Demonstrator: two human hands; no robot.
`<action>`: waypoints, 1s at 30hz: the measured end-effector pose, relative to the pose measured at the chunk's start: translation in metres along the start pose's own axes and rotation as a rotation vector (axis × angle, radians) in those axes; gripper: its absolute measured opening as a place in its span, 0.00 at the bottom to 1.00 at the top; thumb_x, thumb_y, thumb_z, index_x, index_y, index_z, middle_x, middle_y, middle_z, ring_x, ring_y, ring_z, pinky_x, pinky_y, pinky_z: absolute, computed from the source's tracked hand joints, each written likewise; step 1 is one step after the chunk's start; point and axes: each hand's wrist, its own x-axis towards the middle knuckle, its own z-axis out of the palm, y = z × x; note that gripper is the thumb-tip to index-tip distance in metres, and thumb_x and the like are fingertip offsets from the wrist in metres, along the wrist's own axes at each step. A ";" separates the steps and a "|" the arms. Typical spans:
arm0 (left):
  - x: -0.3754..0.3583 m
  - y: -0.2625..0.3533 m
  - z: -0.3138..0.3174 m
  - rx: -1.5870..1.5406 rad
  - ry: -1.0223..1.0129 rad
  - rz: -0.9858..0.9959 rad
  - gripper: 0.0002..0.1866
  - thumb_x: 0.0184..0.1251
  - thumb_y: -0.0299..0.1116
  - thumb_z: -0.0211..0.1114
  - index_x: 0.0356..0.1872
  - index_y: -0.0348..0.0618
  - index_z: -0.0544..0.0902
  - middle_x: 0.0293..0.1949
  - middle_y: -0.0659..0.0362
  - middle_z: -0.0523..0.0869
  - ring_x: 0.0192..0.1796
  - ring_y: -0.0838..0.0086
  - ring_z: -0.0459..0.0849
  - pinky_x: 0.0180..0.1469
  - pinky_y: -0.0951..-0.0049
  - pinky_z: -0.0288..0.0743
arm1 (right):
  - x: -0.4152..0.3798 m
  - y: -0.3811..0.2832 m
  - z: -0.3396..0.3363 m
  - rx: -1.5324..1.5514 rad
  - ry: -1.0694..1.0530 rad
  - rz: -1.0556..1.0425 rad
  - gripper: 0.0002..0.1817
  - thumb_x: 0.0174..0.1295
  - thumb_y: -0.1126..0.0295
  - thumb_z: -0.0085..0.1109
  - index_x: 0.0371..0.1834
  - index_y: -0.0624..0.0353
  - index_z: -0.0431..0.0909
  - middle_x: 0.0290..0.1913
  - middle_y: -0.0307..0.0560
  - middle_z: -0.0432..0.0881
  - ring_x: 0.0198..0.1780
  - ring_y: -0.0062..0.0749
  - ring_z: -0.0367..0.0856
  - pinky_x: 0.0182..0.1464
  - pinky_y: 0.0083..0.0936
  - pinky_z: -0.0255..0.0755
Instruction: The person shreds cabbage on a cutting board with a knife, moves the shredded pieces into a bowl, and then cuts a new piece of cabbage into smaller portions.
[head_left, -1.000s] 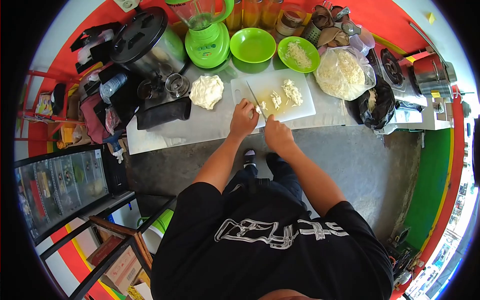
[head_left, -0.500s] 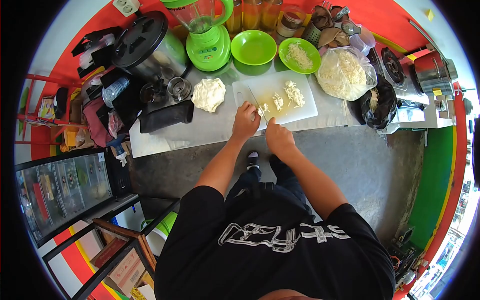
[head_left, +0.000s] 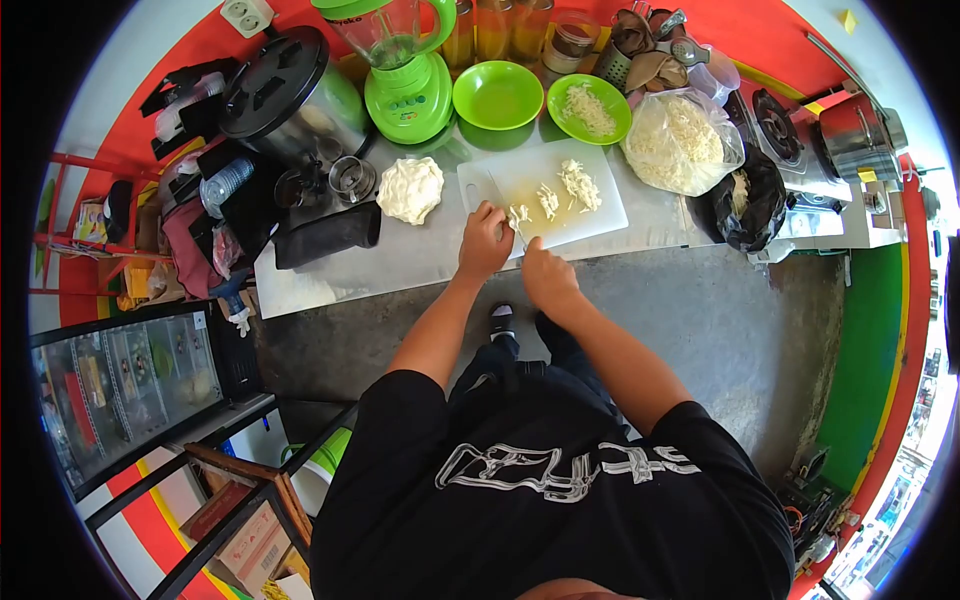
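Observation:
My right hand (head_left: 547, 276) is wrapped round the handle of a knife (head_left: 510, 214), whose thin blade points away over the white cutting board (head_left: 605, 217). Close to the blade's left side, my left hand (head_left: 485, 240) has its fingers bent together at the board's front edge; what they press on is mostly hidden. Small piles of pale chopped pieces (head_left: 580, 186) lie on the board. Behind it stand a green bowl (head_left: 498, 96) and a green plate (head_left: 624, 118) holding pale shreds (head_left: 590, 109).
A white lumpy mass (head_left: 411, 190) and a black pouch (head_left: 328, 236) lie left on the metal table (head_left: 330, 284). A green blender (head_left: 410, 100) stands behind. To the right are a clear bag of shreds (head_left: 684, 145), a black bag (head_left: 755, 205) and a stove (head_left: 778, 130).
The view has shifted slightly, so the table things appear a little further left. Both hands remain at the board's front edge, with the knife still in the right one.

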 end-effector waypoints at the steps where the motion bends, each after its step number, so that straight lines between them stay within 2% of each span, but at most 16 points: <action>1: 0.001 0.000 0.001 0.021 -0.005 -0.002 0.04 0.56 0.22 0.63 0.32 0.38 0.77 0.34 0.50 0.78 0.39 0.49 0.80 0.42 0.57 0.73 | -0.003 -0.001 0.005 0.014 -0.012 0.030 0.13 0.68 0.74 0.52 0.50 0.69 0.66 0.37 0.68 0.87 0.41 0.62 0.89 0.44 0.49 0.84; 6: 0.002 0.003 0.001 0.057 -0.004 0.000 0.04 0.57 0.22 0.63 0.31 0.39 0.78 0.34 0.51 0.78 0.39 0.48 0.79 0.41 0.55 0.73 | 0.011 0.007 0.008 0.028 0.011 0.050 0.11 0.69 0.73 0.51 0.49 0.68 0.66 0.37 0.68 0.87 0.42 0.61 0.89 0.44 0.49 0.84; 12: 0.000 0.001 0.001 0.041 -0.007 0.018 0.03 0.57 0.22 0.63 0.32 0.39 0.77 0.34 0.51 0.78 0.39 0.48 0.79 0.41 0.55 0.73 | 0.006 0.000 -0.002 -0.010 0.055 -0.037 0.10 0.70 0.72 0.50 0.48 0.66 0.66 0.35 0.66 0.88 0.41 0.60 0.90 0.43 0.48 0.85; 14: 0.001 0.001 0.000 0.053 -0.026 0.009 0.03 0.57 0.22 0.63 0.32 0.39 0.77 0.33 0.51 0.78 0.38 0.48 0.79 0.41 0.55 0.73 | -0.001 -0.006 0.004 -0.014 0.012 0.060 0.10 0.70 0.71 0.50 0.48 0.66 0.66 0.33 0.64 0.88 0.39 0.58 0.90 0.41 0.46 0.85; 18: 0.001 0.002 -0.001 0.039 -0.029 0.021 0.04 0.57 0.23 0.63 0.32 0.39 0.77 0.33 0.51 0.78 0.38 0.48 0.79 0.41 0.55 0.73 | 0.004 0.002 0.021 -0.064 0.021 0.060 0.10 0.70 0.71 0.51 0.47 0.65 0.66 0.33 0.63 0.88 0.38 0.57 0.91 0.39 0.45 0.86; 24: 0.001 0.000 0.001 0.033 0.005 0.024 0.04 0.56 0.23 0.63 0.32 0.39 0.78 0.34 0.50 0.79 0.38 0.49 0.80 0.41 0.55 0.73 | 0.019 0.003 -0.001 -0.057 0.070 -0.045 0.08 0.70 0.72 0.50 0.46 0.65 0.66 0.33 0.63 0.88 0.39 0.58 0.90 0.40 0.45 0.86; 30: 0.002 0.005 -0.001 0.041 -0.014 -0.006 0.03 0.57 0.22 0.62 0.32 0.38 0.77 0.33 0.50 0.79 0.39 0.50 0.81 0.42 0.56 0.75 | 0.003 0.003 0.015 0.026 0.000 0.074 0.09 0.68 0.73 0.51 0.46 0.65 0.66 0.36 0.67 0.87 0.41 0.60 0.90 0.43 0.48 0.85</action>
